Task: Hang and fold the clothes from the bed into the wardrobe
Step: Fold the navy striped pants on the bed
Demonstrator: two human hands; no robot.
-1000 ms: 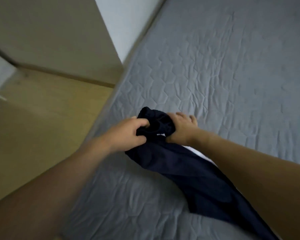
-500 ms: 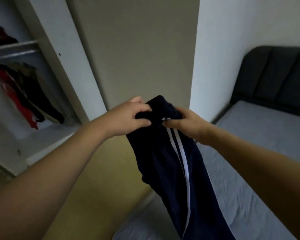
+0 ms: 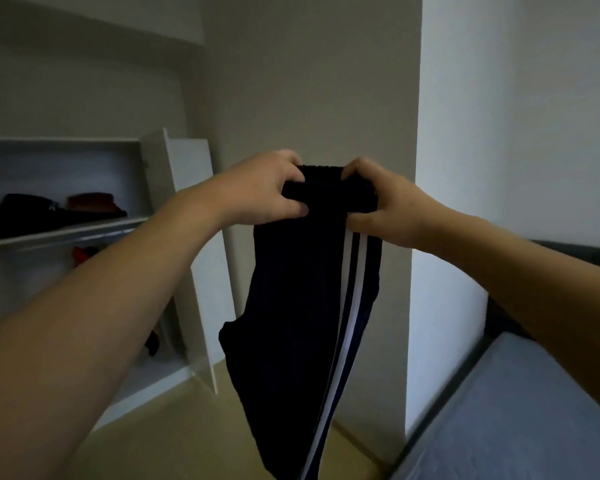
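Dark navy trousers with white side stripes (image 3: 302,306) are gripped at the waistband by the left hand (image 3: 267,188) and right hand (image 3: 388,209); an open white wardrobe (image 3: 174,237) is seen at nine o'clock, a grey quilted bed (image 3: 520,410) at four.

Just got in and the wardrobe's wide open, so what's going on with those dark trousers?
A person is holding up a pair of dark trousers with white side stripes, the left hand and right hand both gripping the waistband. The legs hang free in the air. The bed is at the lower right, and the open wardrobe at the left has folded clothes on a shelf. The trousers are neither folded nor put away yet.
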